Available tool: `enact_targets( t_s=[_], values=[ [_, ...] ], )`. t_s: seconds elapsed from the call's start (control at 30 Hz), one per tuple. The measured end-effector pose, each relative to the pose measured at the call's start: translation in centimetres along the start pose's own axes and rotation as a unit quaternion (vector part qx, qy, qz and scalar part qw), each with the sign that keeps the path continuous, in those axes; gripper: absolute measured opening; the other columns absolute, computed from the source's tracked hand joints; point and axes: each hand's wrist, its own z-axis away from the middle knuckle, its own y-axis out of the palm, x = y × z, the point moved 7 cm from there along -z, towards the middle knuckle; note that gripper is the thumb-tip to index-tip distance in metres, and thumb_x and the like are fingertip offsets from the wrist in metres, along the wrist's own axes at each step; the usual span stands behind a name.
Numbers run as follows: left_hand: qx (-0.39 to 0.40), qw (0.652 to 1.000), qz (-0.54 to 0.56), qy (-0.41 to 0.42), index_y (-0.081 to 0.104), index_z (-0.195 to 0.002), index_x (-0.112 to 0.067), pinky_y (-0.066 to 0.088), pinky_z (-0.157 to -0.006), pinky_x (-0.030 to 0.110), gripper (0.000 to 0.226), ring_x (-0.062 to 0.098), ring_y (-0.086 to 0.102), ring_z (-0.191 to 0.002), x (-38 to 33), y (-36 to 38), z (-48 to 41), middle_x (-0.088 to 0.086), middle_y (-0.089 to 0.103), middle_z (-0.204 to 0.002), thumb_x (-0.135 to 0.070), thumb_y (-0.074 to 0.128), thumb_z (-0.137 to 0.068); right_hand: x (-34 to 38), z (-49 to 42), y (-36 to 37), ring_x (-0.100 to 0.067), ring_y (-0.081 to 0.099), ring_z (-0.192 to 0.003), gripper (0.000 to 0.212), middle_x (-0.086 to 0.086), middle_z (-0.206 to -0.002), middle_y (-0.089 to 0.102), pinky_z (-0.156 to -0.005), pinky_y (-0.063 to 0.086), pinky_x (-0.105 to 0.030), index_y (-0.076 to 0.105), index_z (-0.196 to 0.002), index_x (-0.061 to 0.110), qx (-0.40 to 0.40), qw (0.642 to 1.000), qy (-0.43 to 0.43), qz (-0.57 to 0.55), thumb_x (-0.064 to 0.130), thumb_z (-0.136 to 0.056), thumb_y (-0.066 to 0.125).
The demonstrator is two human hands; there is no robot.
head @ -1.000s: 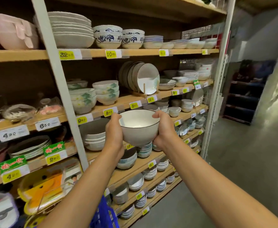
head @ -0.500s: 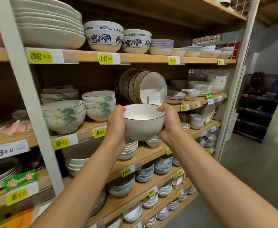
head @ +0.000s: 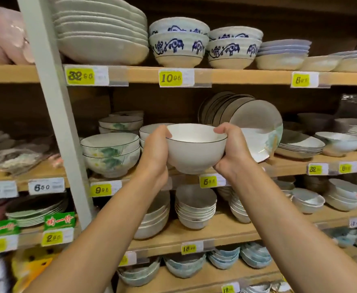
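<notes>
A white bowl [head: 194, 151] with a thin dark rim is upright in the air in front of the middle shelf [head: 287, 166]. My left hand [head: 155, 154] grips its left side, thumb at the rim. My right hand [head: 231, 152] grips its right side the same way. Just behind the bowl on that shelf stand stacked floral bowls [head: 110, 155] to the left and a row of plates on edge [head: 255, 127] to the right. The bowl's inside looks empty.
A grey upright post [head: 53, 115] crosses the shelves at left. The top shelf carries big white plates [head: 101, 37] and blue-patterned bowls [head: 178, 46]. Lower shelves hold stacks of small white bowls [head: 195, 208] and bluish dishes [head: 185, 266]. Yellow price tags [head: 170, 78] line the shelf edges.
Both hands have lifted the bowl from the lower shelf level to the middle shelf. The view has moved closer to the shelves and turned left, away from the aisle.
</notes>
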Motion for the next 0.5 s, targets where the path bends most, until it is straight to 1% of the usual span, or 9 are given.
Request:
enact_targets(
  t_s=[0.1, 0.17, 0.2, 0.27, 0.3, 0.37, 0.4, 0.47, 0.5],
  values=[
    [-0.065, 0.998, 0.017, -0.011, 0.049, -0.075, -0.014, 0.041, -0.063, 0.032, 0.010, 0.024, 0.055, -0.064, -1.4, -0.4, -0.9, 0.005, 0.058, -0.069, -0.014, 0.040, -0.080, 0.8, -2.2, 1.2, -0.021, 0.066, -0.073, 0.018, -0.006, -0.086, 0.069, -0.053, 0.053, -0.027, 0.060, -0.098, 0.015, 0.060, 0.998, -0.012, 0.026, 0.022, -0.085, 0.050],
    [-0.088, 0.995, 0.032, -0.032, 0.053, -0.068, -0.010, 0.043, -0.062, 0.030, 0.020, 0.026, 0.057, -0.055, -1.9, -0.5, -1.4, 0.008, 0.060, -0.063, -0.012, 0.036, -0.079, 1.1, -3.1, 1.9, -0.010, 0.064, -0.058, 0.014, 0.005, -0.064, 0.067, -0.049, 0.047, -0.022, 0.059, -0.086, 0.021, 0.104, 0.991, -0.044, 0.067, 0.032, -0.088, 0.050],
    [-0.092, 0.994, 0.045, -0.037, 0.054, -0.056, -0.008, 0.044, -0.060, 0.027, 0.030, 0.026, 0.057, -0.049, -2.1, -0.5, -1.5, 0.009, 0.059, -0.057, -0.011, 0.034, -0.078, 1.1, -3.5, 2.0, -0.006, 0.063, -0.058, 0.017, 0.009, -0.060, 0.065, -0.051, 0.045, -0.023, 0.059, -0.085, 0.025, 0.120, 0.987, -0.061, 0.090, 0.039, -0.090, 0.050],
    [-0.103, 0.991, 0.072, -0.038, 0.044, -0.028, -0.010, 0.045, -0.053, 0.023, 0.050, 0.023, 0.053, -0.034, -2.1, -0.4, -1.8, 0.005, 0.051, -0.040, -0.008, 0.031, -0.076, 1.3, -4.4, 2.2, -0.007, 0.064, -0.064, 0.022, 0.012, -0.063, 0.066, -0.055, 0.044, -0.025, 0.061, -0.093, 0.029, 0.153, 0.978, -0.077, 0.115, 0.048, -0.089, 0.049],
    [-0.104, 0.991, 0.079, -0.038, 0.040, -0.024, -0.010, 0.046, -0.050, 0.023, 0.052, 0.022, 0.053, -0.032, -2.0, -0.2, -1.9, 0.004, 0.049, -0.037, -0.008, 0.031, -0.075, 1.5, -4.9, 2.2, -0.008, 0.066, -0.065, 0.026, 0.011, -0.066, 0.068, -0.054, 0.045, -0.025, 0.062, -0.098, 0.028, 0.172, 0.976, -0.072, 0.111, 0.049, -0.089, 0.050],
    [-0.095, 0.991, 0.080, -0.044, 0.043, -0.028, -0.009, 0.050, -0.047, 0.024, 0.045, 0.023, 0.056, -0.034, -1.9, 0.4, -1.9, 0.006, 0.054, -0.041, -0.008, 0.031, -0.071, 1.9, -5.7, 2.3, -0.015, 0.068, -0.072, 0.035, 0.003, -0.078, 0.072, -0.056, 0.052, -0.024, 0.066, -0.106, 0.020, 0.210, 0.974, -0.022, 0.079, 0.047, -0.088, 0.053],
    [-0.087, 0.992, 0.080, -0.050, 0.048, -0.037, -0.010, 0.052, -0.048, 0.027, 0.033, 0.025, 0.058, -0.039, -1.7, 0.7, -2.0, 0.008, 0.058, -0.049, -0.008, 0.033, -0.067, 2.0, -5.8, 2.4, -0.020, 0.069, -0.078, 0.041, -0.004, -0.087, 0.073, -0.063, 0.054, -0.028, 0.067, -0.110, 0.014, 0.226, 0.972, 0.011, 0.066, 0.046, -0.088, 0.053],
    [-0.073, 0.991, 0.082, -0.070, 0.042, -0.056, -0.012, 0.055, -0.061, 0.031, 0.007, 0.029, 0.060, -0.055, -1.4, 1.4, -2.1, 0.011, 0.060, -0.071, -0.011, 0.035, -0.056, 2.0, -6.0, 2.3, -0.028, 0.068, -0.088, 0.051, -0.015, -0.104, 0.072, -0.075, 0.054, -0.034, 0.067, -0.117, 0.007, 0.242, 0.967, 0.053, 0.063, 0.044, -0.087, 0.051],
    [-0.072, 0.992, 0.075, -0.075, 0.039, -0.054, -0.014, 0.053, -0.065, 0.032, 0.004, 0.030, 0.059, -0.059, -1.4, 1.6, -2.1, 0.011, 0.057, -0.072, -0.011, 0.035, -0.054, 2.0, -6.0, 2.3, -0.030, 0.068, -0.090, 0.052, -0.018, -0.108, 0.071, -0.077, 0.054, -0.035, 0.067, -0.118, 0.006, 0.247, 0.965, 0.061, 0.063, 0.043, -0.086, 0.050]
  ],
)
